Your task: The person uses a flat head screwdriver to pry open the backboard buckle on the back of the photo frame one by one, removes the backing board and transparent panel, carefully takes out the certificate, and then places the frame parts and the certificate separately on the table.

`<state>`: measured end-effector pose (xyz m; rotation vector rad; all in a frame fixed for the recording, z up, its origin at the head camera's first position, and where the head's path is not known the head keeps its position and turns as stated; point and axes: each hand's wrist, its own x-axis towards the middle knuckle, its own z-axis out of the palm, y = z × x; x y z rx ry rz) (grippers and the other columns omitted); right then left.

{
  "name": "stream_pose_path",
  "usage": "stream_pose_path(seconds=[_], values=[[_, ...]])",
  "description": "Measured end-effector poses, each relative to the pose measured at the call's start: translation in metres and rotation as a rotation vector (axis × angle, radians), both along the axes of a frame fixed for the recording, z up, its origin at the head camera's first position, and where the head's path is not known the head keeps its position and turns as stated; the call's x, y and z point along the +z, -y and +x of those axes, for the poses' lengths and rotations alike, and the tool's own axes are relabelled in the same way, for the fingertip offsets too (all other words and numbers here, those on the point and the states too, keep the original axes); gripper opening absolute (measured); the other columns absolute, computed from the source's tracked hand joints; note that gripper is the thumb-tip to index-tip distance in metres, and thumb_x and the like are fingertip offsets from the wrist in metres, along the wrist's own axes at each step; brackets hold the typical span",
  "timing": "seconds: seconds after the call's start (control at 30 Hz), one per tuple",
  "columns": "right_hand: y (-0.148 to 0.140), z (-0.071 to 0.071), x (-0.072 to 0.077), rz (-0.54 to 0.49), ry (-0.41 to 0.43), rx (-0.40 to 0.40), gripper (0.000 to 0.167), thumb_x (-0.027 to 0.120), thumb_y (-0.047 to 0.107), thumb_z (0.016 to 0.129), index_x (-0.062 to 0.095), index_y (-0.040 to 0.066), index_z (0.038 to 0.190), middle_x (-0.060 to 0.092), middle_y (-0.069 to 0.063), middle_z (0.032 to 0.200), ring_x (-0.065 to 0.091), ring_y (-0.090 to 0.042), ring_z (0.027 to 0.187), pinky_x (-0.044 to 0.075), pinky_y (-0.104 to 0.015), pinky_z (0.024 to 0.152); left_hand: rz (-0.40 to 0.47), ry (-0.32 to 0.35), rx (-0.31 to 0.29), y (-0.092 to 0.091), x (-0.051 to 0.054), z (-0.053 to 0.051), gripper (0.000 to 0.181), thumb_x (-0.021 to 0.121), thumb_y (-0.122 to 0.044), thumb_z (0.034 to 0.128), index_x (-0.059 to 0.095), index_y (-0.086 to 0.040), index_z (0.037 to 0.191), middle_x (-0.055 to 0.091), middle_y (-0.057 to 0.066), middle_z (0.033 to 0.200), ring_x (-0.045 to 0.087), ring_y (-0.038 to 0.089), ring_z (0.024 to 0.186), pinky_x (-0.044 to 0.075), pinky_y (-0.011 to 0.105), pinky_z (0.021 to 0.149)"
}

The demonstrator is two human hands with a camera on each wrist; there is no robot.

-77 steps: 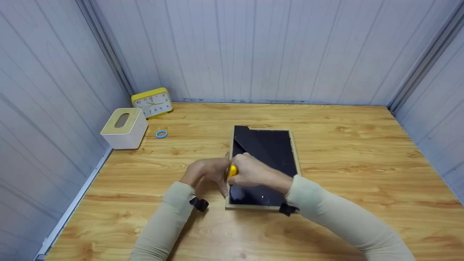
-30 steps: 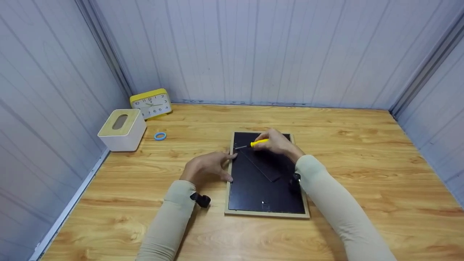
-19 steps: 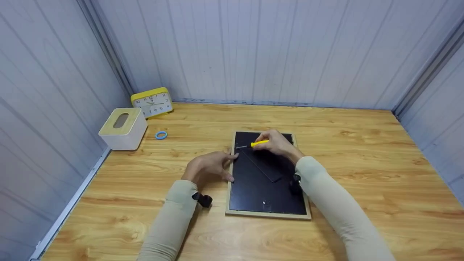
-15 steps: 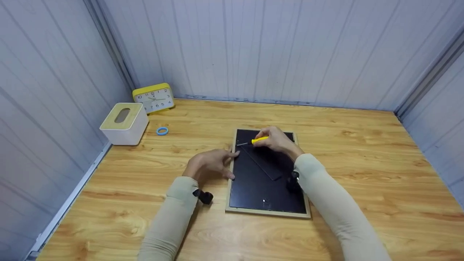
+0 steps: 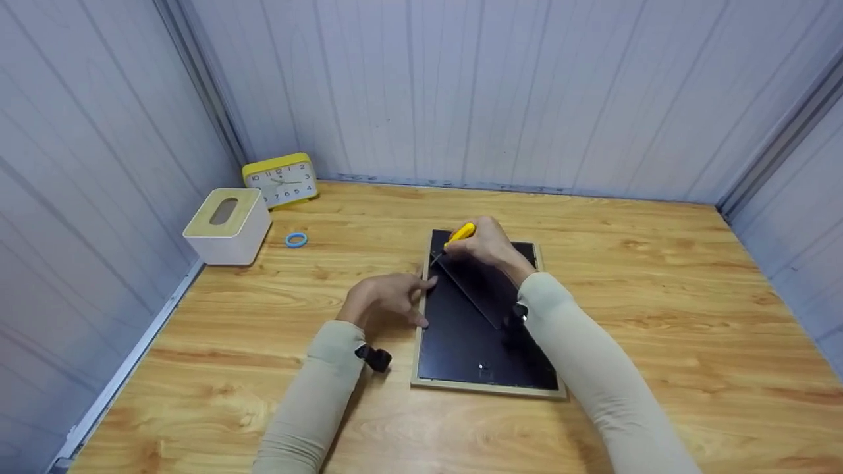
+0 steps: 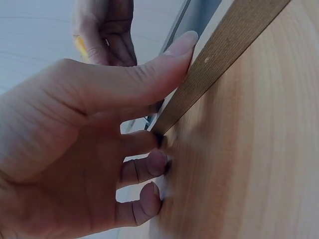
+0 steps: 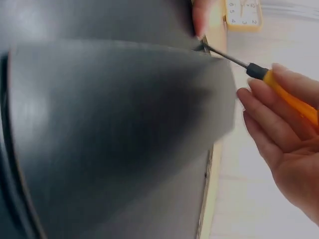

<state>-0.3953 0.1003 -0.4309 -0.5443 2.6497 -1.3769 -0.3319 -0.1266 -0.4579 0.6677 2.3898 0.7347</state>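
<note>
A picture frame point(image 5: 413, 368) with a thin light wooden rim and black back lies face down. Its black support leg point(image 5: 475, 284) runs slantwise across the back and fills much of the right wrist view. My right hand point(image 5: 489, 242) holds a screwdriver point(image 7: 289, 99) by its yellow handle, the metal tip down at the inside of the frame's left rim. At that same rim is my left hand point(image 5: 390, 294). In the left wrist view, its thumb point(image 6: 174, 55) rests on the rim's top edge, while several slightly bent fingers point(image 6: 142, 167) touch the tabletop beside the frame.
A white tissue box point(image 5: 230, 243) with a wooden lid stands at the table's left side, before a yellow alarm clock point(image 5: 282, 181). A blue ring point(image 5: 296, 239) lies near them. Pale panel walls point(image 5: 461, 92) enclose the table point(image 5: 658, 296) at the back and sides.
The right hand with the screwdriver went from mid-left rim to farther up the frame. In the last half second it shifted slightly left and tilted the handle up. The left hand stays at the rim.
</note>
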Motion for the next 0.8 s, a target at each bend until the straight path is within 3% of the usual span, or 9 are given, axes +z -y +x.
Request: stream_pose_path(seconds=[0.13,0.23,0.3,0.37,0.47,0.6,0.67,0.73,0.8], values=[[0.013,0.003,0.006,-0.003,0.008,0.003,0.01,0.082,0.011,0.082,0.075,0.005,0.086,0.071,-0.008,0.079,0.067,-0.02,0.068,0.052,-0.027,0.059,-0.005,0.006,-0.009,-0.001,0.0,0.001,0.095,0.084,-0.033,0.0813,0.029,-0.02,0.157,0.029,0.022,0.157,0.037,0.021,0.134,0.031,0.035,0.11],[0.028,0.006,0.013,0.046,-0.021,0.051,0.009,0.078,0.009,0.085,0.072,0.004,0.08,0.07,-0.009,0.072,0.066,-0.018,0.061,0.051,-0.026,0.055,-0.016,0.01,-0.016,0.0,0.0,0.001,0.096,0.084,-0.033,0.0815,0.027,-0.019,0.158,0.063,0.02,0.121,0.045,0.022,0.116,0.034,0.032,0.104],[0.036,0.007,0.018,0.079,-0.062,0.095,0.011,0.074,0.007,0.086,0.071,0.001,0.077,0.069,-0.01,0.07,0.064,-0.018,0.058,0.049,-0.026,0.053,-0.016,0.001,-0.012,0.001,0.001,0.001,0.096,0.085,-0.033,0.0811,0.029,-0.019,0.157,0.061,0.008,0.091,0.047,0.022,0.102,0.036,0.032,0.099],[0.04,0.008,0.022,0.102,-0.083,0.118,0.013,0.072,0.006,0.087,0.07,0.0,0.076,0.069,-0.012,0.069,0.063,-0.019,0.057,0.049,-0.026,0.052,-0.018,0.002,-0.017,0.001,0.002,0.001,0.096,0.085,-0.034,0.0815,0.028,-0.019,0.158,0.043,-0.001,0.072,0.046,0.021,0.098,0.036,0.031,0.096],[0.036,0.007,0.023,0.089,-0.053,0.109,0.011,0.074,0.006,0.088,0.071,-0.001,0.079,0.07,-0.013,0.072,0.066,-0.021,0.06,0.052,-0.027,0.054,-0.007,0.006,-0.007,0.002,0.003,0.0,0.096,0.085,-0.034,0.0811,0.029,-0.019,0.157,0.046,-0.004,0.078,0.045,0.021,0.096,0.036,0.031,0.094],[0.018,0.002,0.017,0.031,0.028,0.054,0.012,0.08,0.012,0.086,0.074,0.002,0.086,0.071,-0.01,0.08,0.068,-0.02,0.068,0.054,-0.028,0.06,0.008,0.019,0.01,0.002,0.003,0.0,0.096,0.085,-0.033,0.0815,0.028,-0.02,0.158,0.057,0.007,0.093,0.046,0.021,0.105,0.035,0.031,0.101],[0.008,0.001,0.013,0.013,0.043,0.035,0.014,0.082,0.016,0.084,0.076,0.004,0.089,0.071,-0.009,0.083,0.066,-0.019,0.07,0.053,-0.028,0.063,0.007,0.013,0.008,0.002,0.003,0.0,0.096,0.084,-0.033,0.0819,0.028,-0.021,0.158,0.06,0.013,0.125,0.043,0.017,0.121,0.033,0.032,0.108],[0.0,0.0,0.008,0.008,0.05,0.022,0.016,0.083,0.018,0.083,0.078,0.006,0.091,0.071,-0.008,0.085,0.062,-0.018,0.07,0.051,-0.028,0.063,0.0,0.02,0.008,0.002,0.001,0.001,0.095,0.083,-0.033,0.0829,0.026,-0.023,0.158,0.053,0.015,0.141,0.038,0.018,0.134,0.028,0.035,0.113],[-0.005,0.001,0.003,-0.008,0.057,0.009,0.018,0.084,0.019,0.082,0.079,0.006,0.093,0.072,-0.009,0.087,0.061,-0.019,0.072,0.05,-0.028,0.065,-0.008,0.02,0.008,0.002,0.0,0.001,0.095,0.083,-0.034,0.0834,0.026,-0.025,0.159,0.026,0.016,0.161,0.022,0.019,0.147,0.024,0.037,0.117]])
